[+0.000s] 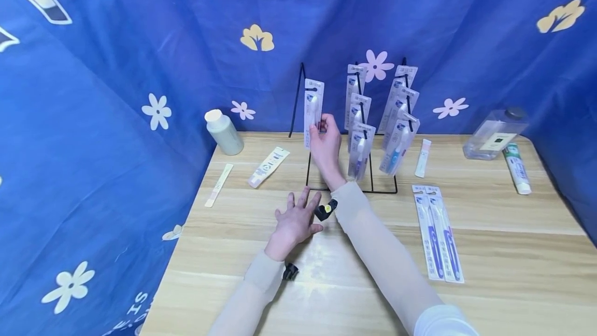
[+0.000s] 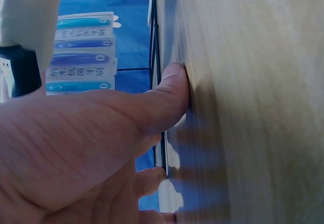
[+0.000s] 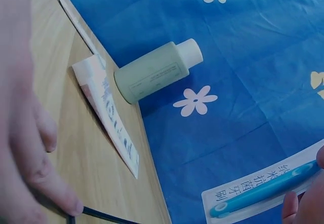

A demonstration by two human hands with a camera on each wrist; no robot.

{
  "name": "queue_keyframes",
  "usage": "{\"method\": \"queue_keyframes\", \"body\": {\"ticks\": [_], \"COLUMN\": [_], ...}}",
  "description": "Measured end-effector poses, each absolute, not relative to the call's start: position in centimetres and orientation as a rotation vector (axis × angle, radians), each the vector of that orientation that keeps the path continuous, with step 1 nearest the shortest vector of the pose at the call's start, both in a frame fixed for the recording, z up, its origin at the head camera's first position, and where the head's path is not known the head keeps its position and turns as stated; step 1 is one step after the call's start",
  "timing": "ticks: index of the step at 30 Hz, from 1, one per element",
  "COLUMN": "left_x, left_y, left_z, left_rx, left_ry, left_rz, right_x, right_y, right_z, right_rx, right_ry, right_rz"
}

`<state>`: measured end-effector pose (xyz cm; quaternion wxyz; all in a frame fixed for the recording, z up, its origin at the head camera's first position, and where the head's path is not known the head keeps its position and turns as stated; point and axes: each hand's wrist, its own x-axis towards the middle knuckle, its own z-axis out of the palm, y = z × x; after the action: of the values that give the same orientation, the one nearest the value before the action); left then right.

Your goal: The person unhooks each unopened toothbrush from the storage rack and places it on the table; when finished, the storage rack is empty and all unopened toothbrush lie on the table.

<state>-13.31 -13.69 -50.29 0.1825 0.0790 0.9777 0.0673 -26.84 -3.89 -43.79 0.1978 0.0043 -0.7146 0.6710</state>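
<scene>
Pale sleeves (image 1: 387, 258): stretched over the tabletop (image 1: 200, 274).
Left hand (image 1: 296, 222): spread, fingertip touching the black rack (image 1: 380, 192).
Right hand (image 1: 326, 147): pinching a packaged toothbrush (image 1: 314, 105).

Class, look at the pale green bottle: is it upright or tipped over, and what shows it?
Upright: the pale green bottle stands base down on the table with its white cap on top.

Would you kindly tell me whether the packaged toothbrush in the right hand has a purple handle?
No, the right wrist view shows a blue handle on the packaged toothbrush the right hand grips.
</scene>
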Motion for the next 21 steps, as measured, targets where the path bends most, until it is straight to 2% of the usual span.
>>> {"method": "queue_keyframes", "body": {"ticks": [21], "left_x": [-13.7], "left_y": [-13.8], "left_z": [-50.4], "left_rx": [0.242], "left_ry": [2.753], "left_rz": [0.227], "right_x": [-20.8], "right_y": [-1.4], "right_z": [-44.4], "right_rx": [0.18], "right_ry": [-2.042], "right_rz": [1.917]}}
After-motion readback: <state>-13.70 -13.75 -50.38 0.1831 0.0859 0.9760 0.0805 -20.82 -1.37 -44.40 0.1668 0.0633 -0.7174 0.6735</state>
